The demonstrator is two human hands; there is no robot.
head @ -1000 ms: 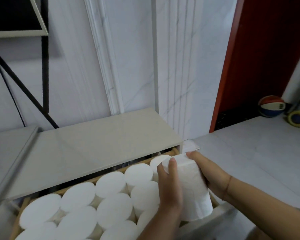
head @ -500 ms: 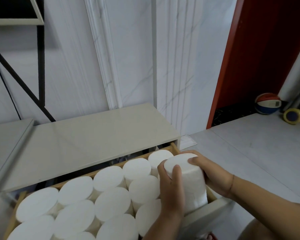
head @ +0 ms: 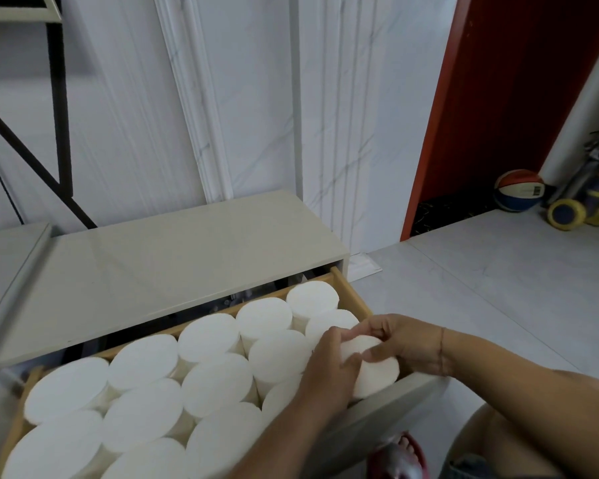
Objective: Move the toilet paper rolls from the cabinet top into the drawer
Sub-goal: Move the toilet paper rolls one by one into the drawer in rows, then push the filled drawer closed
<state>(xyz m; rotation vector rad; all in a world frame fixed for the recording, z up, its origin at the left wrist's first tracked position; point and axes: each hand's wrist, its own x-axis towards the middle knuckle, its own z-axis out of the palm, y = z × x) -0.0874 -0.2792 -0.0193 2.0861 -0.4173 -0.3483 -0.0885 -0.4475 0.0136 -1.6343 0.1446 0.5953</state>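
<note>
White marble wall panels at the back, one pale beige cabinet top (head: 173, 257) beneath, and one light wooden drawer (head: 351, 295) pulled open. Fourteen white toilet paper rolls (head: 208, 337) show inside, upright, packed in three rows. The last one, the corner roll (head: 377, 375), stands at the front right, with the left hand (head: 325, 371) curled around its left side and the right hand (head: 398, 344) pinching its top rim. One striped basketball (head: 519, 190) sits on the floor beyond.
</note>
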